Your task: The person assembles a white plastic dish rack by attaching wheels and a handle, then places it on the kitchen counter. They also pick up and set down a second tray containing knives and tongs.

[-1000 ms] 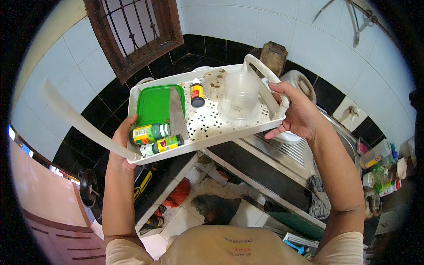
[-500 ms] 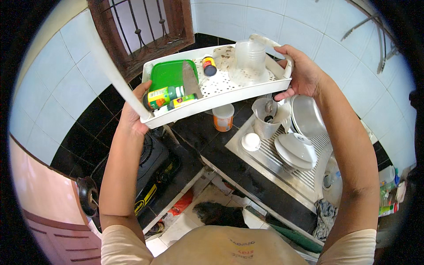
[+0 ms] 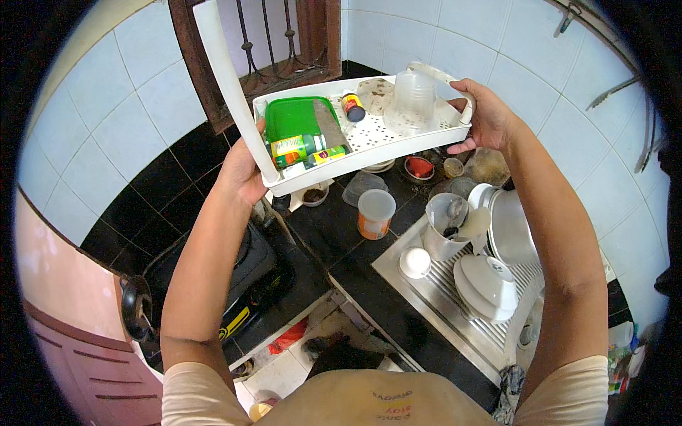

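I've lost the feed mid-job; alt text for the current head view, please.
The left hand and right hand hold up a white tray by its ends above a black counter. The tray holds a green lid, a knife, small bottles and a clear container. Below right, white dishes sit on a metal drainboard.

Diffuse, bright light whitens the far wall (image 3: 408, 39) and the tray (image 3: 376, 160) I hold; the counter (image 3: 342, 238) below reads dark, and the upturned bowl (image 3: 491, 281) at right shows pale glare. Print on my bottles (image 3: 288, 150) blurs, and straight edges bow toward a black rim.
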Demonstrator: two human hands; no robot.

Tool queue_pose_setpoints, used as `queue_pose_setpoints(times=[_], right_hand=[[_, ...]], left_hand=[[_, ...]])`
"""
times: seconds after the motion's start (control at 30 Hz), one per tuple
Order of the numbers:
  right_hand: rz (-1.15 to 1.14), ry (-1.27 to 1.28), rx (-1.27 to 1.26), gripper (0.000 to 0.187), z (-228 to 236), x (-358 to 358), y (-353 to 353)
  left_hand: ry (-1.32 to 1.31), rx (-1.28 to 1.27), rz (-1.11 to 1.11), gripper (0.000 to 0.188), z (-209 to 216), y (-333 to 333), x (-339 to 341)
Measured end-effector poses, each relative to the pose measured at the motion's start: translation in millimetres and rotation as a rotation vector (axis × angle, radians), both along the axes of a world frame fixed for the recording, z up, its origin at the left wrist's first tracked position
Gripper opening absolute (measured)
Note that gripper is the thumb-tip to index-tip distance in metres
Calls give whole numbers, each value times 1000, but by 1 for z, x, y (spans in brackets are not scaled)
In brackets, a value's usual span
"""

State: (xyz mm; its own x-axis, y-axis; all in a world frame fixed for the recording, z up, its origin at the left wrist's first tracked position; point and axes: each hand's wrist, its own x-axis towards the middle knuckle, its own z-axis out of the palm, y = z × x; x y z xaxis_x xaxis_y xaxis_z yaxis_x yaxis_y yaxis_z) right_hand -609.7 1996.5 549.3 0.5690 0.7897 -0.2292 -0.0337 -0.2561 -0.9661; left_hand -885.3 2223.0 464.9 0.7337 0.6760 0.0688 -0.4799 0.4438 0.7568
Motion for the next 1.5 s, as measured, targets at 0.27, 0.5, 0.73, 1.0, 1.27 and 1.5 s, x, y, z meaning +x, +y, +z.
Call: queue_pose_setpoints(times=[0.27,0.5,0.73,1.0,1.27,1.5], right_hand=[[3,2,-6,79,1,43,66],[-97,-33,-4,76,5,89,133],[-116,6,-4,71,-10,128,195],[-122,11,-24,68,-26,163,247],[-216,93,-32,58,-54,193,292],[-266,141,-45,52,-92,205,322]], left_hand=[[62,8,-31,43,-1,66,46],[115,37,6,43,5,119,103],[148,-14,9,38,-12,171,145],[397,57,5,35,-35,212,163],[496,7,-126,27,-63,261,173],[506,9,-154,28,-91,292,185]])
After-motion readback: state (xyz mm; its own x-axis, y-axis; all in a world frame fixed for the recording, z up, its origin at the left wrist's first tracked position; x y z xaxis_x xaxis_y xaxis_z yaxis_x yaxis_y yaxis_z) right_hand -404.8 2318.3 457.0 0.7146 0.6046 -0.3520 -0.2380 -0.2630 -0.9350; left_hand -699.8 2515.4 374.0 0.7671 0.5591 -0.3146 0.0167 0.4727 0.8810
